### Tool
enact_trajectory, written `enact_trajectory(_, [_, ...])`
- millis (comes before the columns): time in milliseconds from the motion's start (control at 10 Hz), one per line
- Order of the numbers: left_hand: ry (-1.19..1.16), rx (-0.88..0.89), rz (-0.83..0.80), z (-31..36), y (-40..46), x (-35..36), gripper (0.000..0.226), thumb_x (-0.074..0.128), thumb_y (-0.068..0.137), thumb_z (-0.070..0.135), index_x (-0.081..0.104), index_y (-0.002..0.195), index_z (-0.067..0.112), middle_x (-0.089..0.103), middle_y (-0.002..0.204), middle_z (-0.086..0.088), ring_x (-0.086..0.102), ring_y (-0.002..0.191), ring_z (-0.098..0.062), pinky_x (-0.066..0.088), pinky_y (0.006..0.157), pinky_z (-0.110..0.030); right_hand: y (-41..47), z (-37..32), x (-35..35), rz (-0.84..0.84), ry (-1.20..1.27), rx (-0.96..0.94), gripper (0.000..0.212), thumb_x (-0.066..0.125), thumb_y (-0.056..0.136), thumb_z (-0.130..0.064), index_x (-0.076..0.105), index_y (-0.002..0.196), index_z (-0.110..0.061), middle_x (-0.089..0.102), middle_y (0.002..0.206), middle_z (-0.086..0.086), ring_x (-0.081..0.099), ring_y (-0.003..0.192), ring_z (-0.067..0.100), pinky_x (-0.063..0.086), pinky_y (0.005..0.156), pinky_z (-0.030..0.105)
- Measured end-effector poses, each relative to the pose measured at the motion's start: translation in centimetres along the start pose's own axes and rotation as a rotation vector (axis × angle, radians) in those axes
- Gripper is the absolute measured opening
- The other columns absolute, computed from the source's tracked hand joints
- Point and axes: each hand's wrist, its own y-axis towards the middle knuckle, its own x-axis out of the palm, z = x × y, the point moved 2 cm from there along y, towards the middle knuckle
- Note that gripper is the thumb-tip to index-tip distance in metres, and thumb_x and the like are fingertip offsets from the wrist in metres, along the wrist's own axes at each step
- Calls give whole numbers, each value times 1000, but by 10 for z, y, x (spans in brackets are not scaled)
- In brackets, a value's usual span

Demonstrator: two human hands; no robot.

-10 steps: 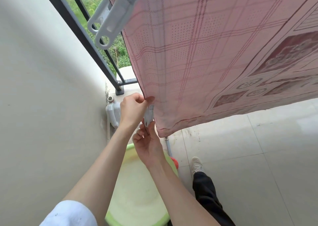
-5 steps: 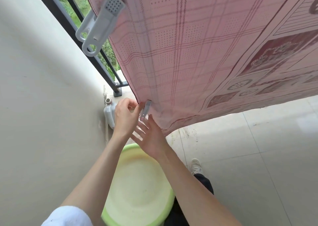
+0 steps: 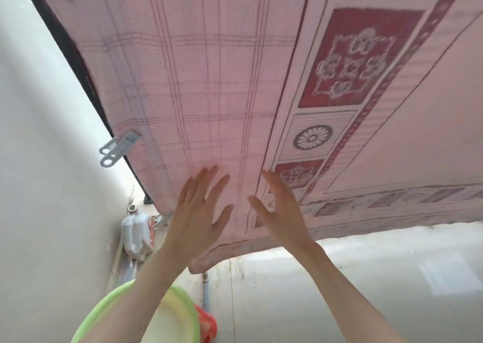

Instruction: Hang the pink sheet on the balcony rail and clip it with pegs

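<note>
The pink sheet (image 3: 222, 81) with dark red patterned borders hangs over the black balcony rail (image 3: 65, 44) and fills most of the view. A large grey peg (image 3: 117, 149) grips its left edge on the rail. A second small peg (image 3: 163, 218) shows at the sheet's lower left corner, partly hidden by my left hand. My left hand (image 3: 198, 212) is spread flat against the sheet near its bottom edge. My right hand (image 3: 281, 209) is open beside it, fingers apart, close to the cloth. Neither hand holds anything.
A white wall (image 3: 39, 185) closes the left side. A white plastic bottle (image 3: 136, 233) stands in the corner by the rail post. A green basin (image 3: 162, 316) sits on the tiled floor (image 3: 366, 277) below my arms, with a red object (image 3: 207, 324) beside it.
Both hands left the sheet's lower corner and the small peg there, moved right, and now spread open on the cloth. The view tilted upward.
</note>
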Motion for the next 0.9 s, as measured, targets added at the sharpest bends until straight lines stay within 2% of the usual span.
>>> enact_trajectory(100, [55, 69, 123, 45, 40, -34, 53, 38, 93, 41, 32, 141, 19, 29, 150, -11, 22, 140, -29, 24, 111, -53, 10, -16, -70, 101, -96, -220, 69, 37, 86, -61, 28, 145, -26, 24, 155, -6, 17, 142, 10, 19, 115, 35])
enact_trajectory(200, [110, 119, 278, 89, 76, -69, 54, 39, 94, 38, 27, 143, 21, 21, 153, -11, 13, 143, -28, 16, 114, -54, 19, -31, -138, 226, -152, -420, 66, 40, 88, -56, 29, 145, -24, 26, 154, -1, 20, 143, 18, 19, 115, 37])
enact_trajectory(300, [178, 141, 407, 126, 105, -102, 54, 36, 95, 38, 24, 145, 22, 15, 155, -11, 5, 144, -29, 7, 115, -53, 34, -49, -194, 420, -214, -607, 60, 47, 89, -45, 36, 141, -19, 32, 151, 7, 24, 141, 25, 23, 114, 45])
enact_trajectory(400, [308, 135, 484, 142, 132, -137, 59, 34, 93, 41, 17, 147, 23, 8, 156, -12, -2, 143, -28, -1, 114, -54, 54, -68, -235, 584, -275, -695, 59, 50, 88, -43, 38, 140, -18, 27, 152, 10, 16, 142, 25, 13, 116, 50])
enact_trajectory(500, [399, 96, 488, 139, 155, -169, 65, 31, 91, 46, 3, 147, 28, 0, 156, -7, -8, 141, -24, -14, 112, -52, 74, -87, -261, 638, -339, -699, 64, 45, 86, -47, 35, 142, -18, 20, 155, 10, 9, 143, 24, -1, 117, 46])
enact_trajectory(600, [444, 13, 430, 128, 168, -185, 65, 22, 90, 54, -5, 145, 34, -11, 156, 1, -16, 141, -22, -24, 108, -48, 89, -88, -273, 677, -408, -627, 65, 41, 84, -50, 35, 142, -20, 18, 156, 9, 7, 143, 22, -3, 115, 54])
enact_trajectory(700, [453, -27, 371, 114, 171, -185, 62, 15, 90, 56, -6, 145, 36, -15, 155, 4, -20, 141, -20, -20, 109, -51, 99, -77, -274, 707, -434, -555, 64, 38, 85, -52, 35, 141, -21, 17, 156, 7, 6, 143, 21, -7, 114, 52])
enact_trajectory(800, [449, -14, 388, 105, 170, -188, 61, 19, 91, 53, 0, 146, 36, -5, 156, 4, -13, 142, -19, -17, 111, -50, 106, -72, -267, 705, -413, -558, 61, 40, 88, -49, 38, 140, -19, 26, 153, 10, 10, 142, 20, -2, 115, 46])
enact_trajectory(900, [411, -4, 399, 104, 172, -192, 61, 17, 90, 55, -4, 145, 40, -8, 154, 10, -15, 140, -14, -21, 111, -45, 104, -77, -272, 652, -391, -530, 60, 44, 88, -47, 37, 141, -20, 28, 153, 9, 13, 143, 21, 0, 116, 50])
